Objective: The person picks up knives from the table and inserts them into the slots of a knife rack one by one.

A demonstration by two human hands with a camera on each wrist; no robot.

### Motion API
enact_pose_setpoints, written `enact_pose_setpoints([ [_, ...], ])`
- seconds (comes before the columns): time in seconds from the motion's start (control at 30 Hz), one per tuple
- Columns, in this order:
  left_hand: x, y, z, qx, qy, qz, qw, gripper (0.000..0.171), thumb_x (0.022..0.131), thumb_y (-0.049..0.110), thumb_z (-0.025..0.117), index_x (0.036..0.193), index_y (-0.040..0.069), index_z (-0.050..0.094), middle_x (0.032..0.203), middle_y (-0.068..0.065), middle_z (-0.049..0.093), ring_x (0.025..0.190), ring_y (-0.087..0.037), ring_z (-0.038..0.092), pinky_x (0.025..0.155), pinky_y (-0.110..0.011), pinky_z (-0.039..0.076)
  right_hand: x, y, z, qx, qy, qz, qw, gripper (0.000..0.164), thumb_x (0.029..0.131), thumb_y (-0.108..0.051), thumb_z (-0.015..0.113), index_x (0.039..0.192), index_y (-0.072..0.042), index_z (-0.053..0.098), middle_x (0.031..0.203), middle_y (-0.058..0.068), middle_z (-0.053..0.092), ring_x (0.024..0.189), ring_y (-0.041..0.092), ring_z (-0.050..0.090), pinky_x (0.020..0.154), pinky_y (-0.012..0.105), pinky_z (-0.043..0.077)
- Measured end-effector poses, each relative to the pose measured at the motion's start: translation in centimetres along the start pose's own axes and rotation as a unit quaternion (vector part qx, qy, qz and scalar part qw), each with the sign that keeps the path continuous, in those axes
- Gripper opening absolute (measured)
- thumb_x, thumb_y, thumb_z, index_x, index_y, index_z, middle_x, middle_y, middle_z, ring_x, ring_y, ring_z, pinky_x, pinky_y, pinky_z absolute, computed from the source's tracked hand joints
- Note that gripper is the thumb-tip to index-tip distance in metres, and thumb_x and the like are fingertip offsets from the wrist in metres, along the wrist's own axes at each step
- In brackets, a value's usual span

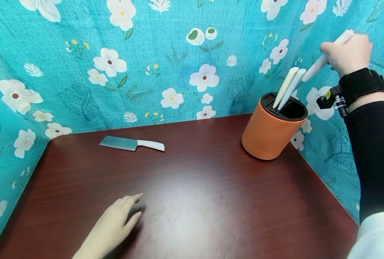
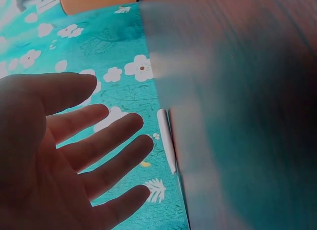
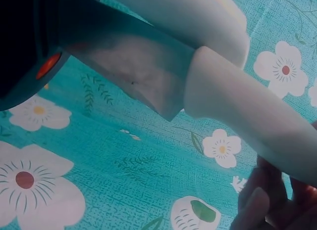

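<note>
My right hand (image 1: 350, 54) grips the white handle of a knife (image 1: 318, 67) above the orange knife block (image 1: 266, 136). In the right wrist view that knife's broad blade (image 3: 133, 67) stands partly out of the block's dark top, its lower end hidden inside. Two more pale knife handles (image 1: 286, 86) lean out of the slots beside it. Over the front left of the table, my left hand (image 1: 114, 221) is held with fingers extended and nothing in it; the left wrist view shows its spread fingers (image 2: 114, 141).
A cleaver (image 1: 120, 142) with a white handle lies flat near the table's back left edge, beyond the left hand. The dark brown table (image 1: 195, 187) is bordered by a turquoise flowered cloth (image 1: 166, 64) at the back and sides. The knife block stands at the back right corner.
</note>
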State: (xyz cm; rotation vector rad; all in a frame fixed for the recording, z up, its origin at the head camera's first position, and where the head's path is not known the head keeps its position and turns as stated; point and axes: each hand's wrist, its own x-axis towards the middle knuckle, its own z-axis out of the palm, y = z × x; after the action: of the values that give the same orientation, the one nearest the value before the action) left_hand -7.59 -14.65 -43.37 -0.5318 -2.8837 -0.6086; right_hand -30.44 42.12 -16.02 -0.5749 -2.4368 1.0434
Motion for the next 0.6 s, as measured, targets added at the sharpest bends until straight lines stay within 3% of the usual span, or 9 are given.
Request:
enact_pose_setpoints([
  [0.17,-0.2,-0.1,0.0,0.006,0.002,0.001,1.0000,0.046,0.087,0.013,0.078,0.130,0.013,0.064,0.122,0.003,0.071,0.109,-0.017,0.068,0.091,-0.045,0.056,-0.1,1.1,0.1,-0.013,0.004,0.000,1.000,0.014,0.093,-0.036,0.060,0.085,-0.025,0.055,0.060,-0.019,0.046,0.066,0.011,0.040,0.056,0.024,0.034],
  [0.3,-0.3,0.0,0.2,0.001,-0.003,0.001,1.0000,0.045,0.087,0.013,0.077,0.130,0.012,0.064,0.122,0.002,0.070,0.109,-0.017,0.068,0.091,-0.045,0.056,0.0,1.6,0.4,-0.002,0.012,0.008,1.000,0.011,0.093,-0.037,0.060,0.092,-0.029,0.054,0.078,-0.017,0.045,0.074,0.009,0.039,0.065,0.025,0.036],
  [0.43,-0.5,-0.1,0.5,-0.001,-0.010,-0.001,0.9999,0.044,0.086,0.013,0.078,0.128,0.013,0.065,0.119,0.003,0.071,0.107,-0.017,0.069,0.089,-0.044,0.057,-0.1,1.8,0.8,-0.001,0.018,0.021,1.000,0.020,0.094,-0.039,0.058,0.109,-0.030,0.048,0.099,-0.016,0.033,0.084,0.004,0.034,0.078,0.026,0.039],
  [0.6,-0.3,0.0,0.7,-0.003,-0.002,0.002,1.0000,0.044,0.086,0.014,0.079,0.128,0.013,0.065,0.117,0.002,0.071,0.107,-0.016,0.069,0.090,-0.044,0.057,0.2,1.3,1.1,-0.006,0.022,0.012,1.000,0.020,0.094,-0.042,0.057,0.107,-0.033,0.046,0.103,-0.017,0.030,0.088,0.001,0.031,0.082,0.026,0.039],
])
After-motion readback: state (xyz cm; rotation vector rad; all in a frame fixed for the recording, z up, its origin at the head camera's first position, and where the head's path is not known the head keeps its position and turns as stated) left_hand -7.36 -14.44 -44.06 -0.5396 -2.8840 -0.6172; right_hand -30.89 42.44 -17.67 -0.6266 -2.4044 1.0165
